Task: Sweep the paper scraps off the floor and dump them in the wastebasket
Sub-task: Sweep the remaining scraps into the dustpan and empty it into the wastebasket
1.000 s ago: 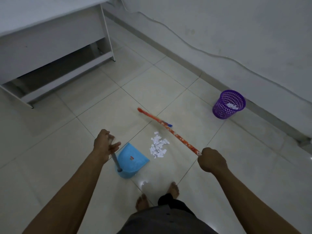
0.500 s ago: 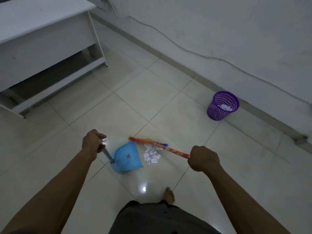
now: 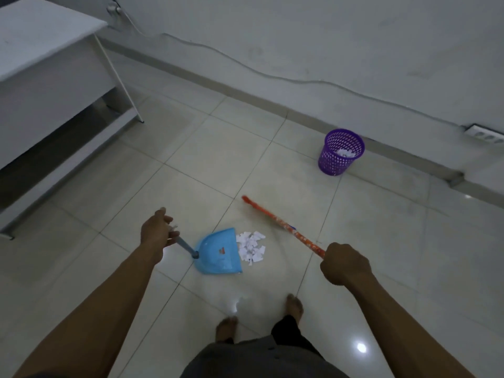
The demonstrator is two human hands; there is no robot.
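- The paper scraps (image 3: pixel 251 246) lie in a white heap on the tiled floor (image 3: pixel 218 159), a little below the centre of the frame, and we see them touching the open lip of the blue dustpan (image 3: pixel 218 252).
- The dustpan rests on the floor just left of the heap. The left hand (image 3: pixel 158 233) is curled round the top of its grey handle.
- Right of the heap, apart from it, the broom (image 3: pixel 283 227) slants from upper left to lower right. The right hand (image 3: pixel 345 264) is a closed fist gripping its near end.
- The purple mesh wastebasket (image 3: pixel 341 152) stands at upper right beside the wall, well apart from the heap, with white paper inside.
- We see two bare feet at bottom centre.
- A white desk (image 3: pixel 41 50) fills the upper left.
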